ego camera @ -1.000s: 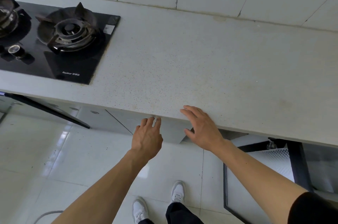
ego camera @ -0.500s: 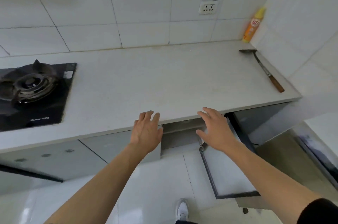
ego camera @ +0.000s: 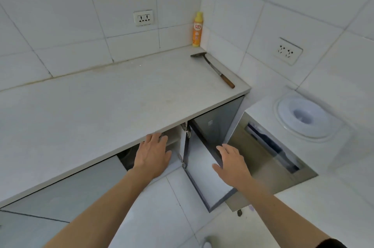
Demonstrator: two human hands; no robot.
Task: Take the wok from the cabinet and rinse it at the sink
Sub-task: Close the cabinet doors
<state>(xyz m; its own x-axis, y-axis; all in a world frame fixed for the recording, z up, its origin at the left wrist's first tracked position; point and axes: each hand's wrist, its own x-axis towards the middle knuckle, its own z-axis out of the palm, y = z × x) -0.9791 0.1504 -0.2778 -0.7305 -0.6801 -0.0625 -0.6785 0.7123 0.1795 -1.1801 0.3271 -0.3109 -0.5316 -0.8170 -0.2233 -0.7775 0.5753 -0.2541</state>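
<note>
Your left hand (ego camera: 152,155) reached into the open cabinet (ego camera: 174,142) under the countertop (ego camera: 101,106), fingers straight and slightly apart, holding nothing. Your right hand (ego camera: 232,163) rested against the open cabinet door (ego camera: 204,179), fingers extended. Wok: not identifiable; a dark shape sat inside, left of your left hand.
</note>
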